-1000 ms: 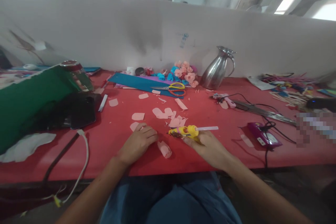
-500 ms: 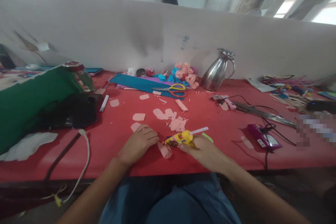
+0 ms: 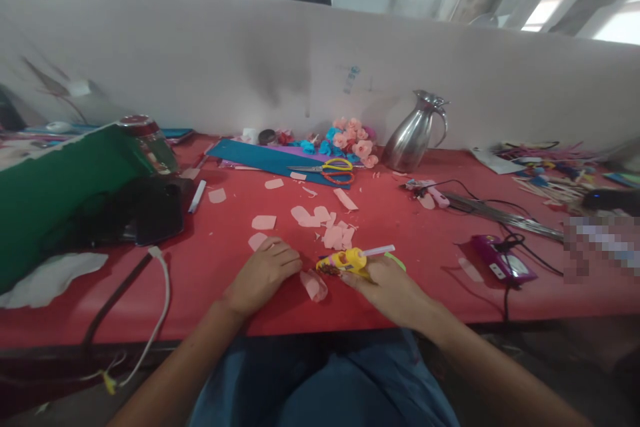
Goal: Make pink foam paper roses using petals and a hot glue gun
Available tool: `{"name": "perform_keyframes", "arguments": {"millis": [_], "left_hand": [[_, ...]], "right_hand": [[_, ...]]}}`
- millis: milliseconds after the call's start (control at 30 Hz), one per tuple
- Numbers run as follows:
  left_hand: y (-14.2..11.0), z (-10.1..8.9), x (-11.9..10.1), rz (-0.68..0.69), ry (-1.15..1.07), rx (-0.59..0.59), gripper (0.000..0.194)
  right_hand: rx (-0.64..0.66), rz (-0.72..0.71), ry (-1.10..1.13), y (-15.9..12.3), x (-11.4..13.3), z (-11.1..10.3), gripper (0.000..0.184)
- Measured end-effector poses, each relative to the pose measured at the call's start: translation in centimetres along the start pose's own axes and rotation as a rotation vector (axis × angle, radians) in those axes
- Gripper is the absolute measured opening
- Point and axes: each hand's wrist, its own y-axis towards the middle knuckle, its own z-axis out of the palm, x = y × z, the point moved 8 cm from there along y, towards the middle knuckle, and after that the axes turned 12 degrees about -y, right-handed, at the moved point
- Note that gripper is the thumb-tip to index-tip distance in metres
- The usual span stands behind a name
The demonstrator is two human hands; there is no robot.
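Observation:
My right hand [image 3: 393,287] is wrapped round a yellow hot glue gun [image 3: 346,260], which has a pale glue stick [image 3: 379,250] poking out of its back. The nozzle points left, close to a curled pink paper petal [image 3: 314,287]. My left hand [image 3: 267,273] rests on the red table with its fingers bent together, pinching the petal's upper left edge; the fingertips are partly hidden. Just beyond both hands lie several loose pink paper pieces [image 3: 338,235], some cut as petals, some scraps.
Scissors [image 3: 330,169] lie on a blue sheet [image 3: 260,159] in front of paper flowers [image 3: 354,140]. A steel jug [image 3: 411,133] stands behind. At right are a purple power box [image 3: 500,259] and cables; at left, a black phone [image 3: 160,210] and a green board [image 3: 60,187].
The glue gun has moved left and down toward the pink petal, its glue stick tilting upward, then drawn back very slightly. My left hand has stayed in place. A person has appeared behind the partition.

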Motion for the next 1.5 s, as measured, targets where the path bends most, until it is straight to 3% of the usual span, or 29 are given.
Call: {"name": "perform_keyframes", "arguments": {"millis": [367,900,1067,1267,1367,1500], "left_hand": [[0.1,-0.3,-0.1,0.005,0.002,-0.008,0.023],[0.1,-0.1,-0.3,-0.003,0.000,0.013,0.022],[-0.1,-0.2,-0.1,0.004,0.001,-0.022,0.020],[-0.2,0.1,0.3,-0.009,-0.007,-0.048,0.019],[-0.3,0.1,0.8,-0.067,-0.022,-0.056,0.020],[-0.7,-0.8,1.8,-0.178,0.007,-0.171,0.020]], "right_hand": [[0.004,-0.016,0.055,-0.3,0.6,-0.6,0.033],[0.001,-0.010,-0.093,0.0,0.6,-0.4,0.036],[-0.002,0.124,0.094,0.2,-1.7,0.1,0.044],[0.034,0.248,0.539,0.6,-4.2,2.0,0.050],[-0.069,0.231,0.500,1.2,-5.4,0.7,0.050],[-0.410,0.168,0.194,2.0,-7.4,-4.5,0.043]]}}
